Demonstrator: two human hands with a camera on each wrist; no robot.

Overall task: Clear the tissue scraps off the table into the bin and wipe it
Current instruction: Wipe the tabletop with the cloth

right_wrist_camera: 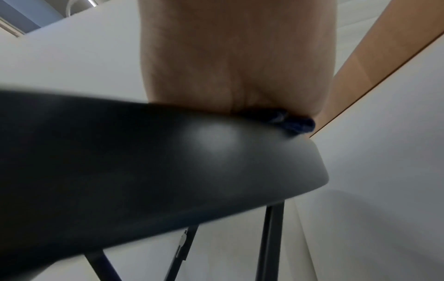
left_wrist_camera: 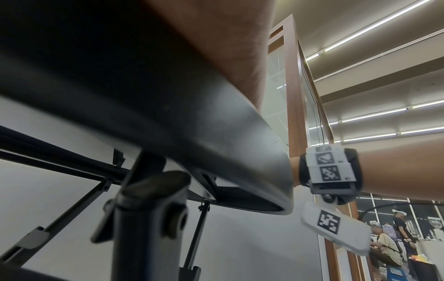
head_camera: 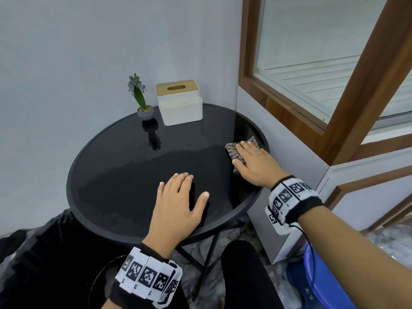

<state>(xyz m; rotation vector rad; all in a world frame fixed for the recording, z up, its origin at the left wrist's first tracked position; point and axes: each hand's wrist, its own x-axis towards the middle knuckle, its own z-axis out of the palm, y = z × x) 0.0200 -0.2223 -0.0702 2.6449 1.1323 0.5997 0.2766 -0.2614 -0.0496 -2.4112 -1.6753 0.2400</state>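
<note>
A round black glass table (head_camera: 116, 166) fills the head view; I see no tissue scraps on it. My right hand (head_camera: 252, 159) lies flat with straight fingers on a grey knitted cloth (head_camera: 233, 150) near the table's right edge. My left hand (head_camera: 180, 197) rests palm down, fingers straight, on the glass near the front edge. A wet sheen covers the near half of the glass. The wrist views look up from under the table rim (left_wrist_camera: 216, 133), (right_wrist_camera: 168, 161); a dark bit of cloth (right_wrist_camera: 295, 123) shows under my right palm.
A white tissue box with a wooden lid (head_camera: 179, 103) and a small potted plant (head_camera: 142, 101) stand at the back of the table. A black-lined bin (head_camera: 44, 253) sits low left, a blue bucket (head_camera: 318, 282) low right. A wall and a wood-framed window close the right side.
</note>
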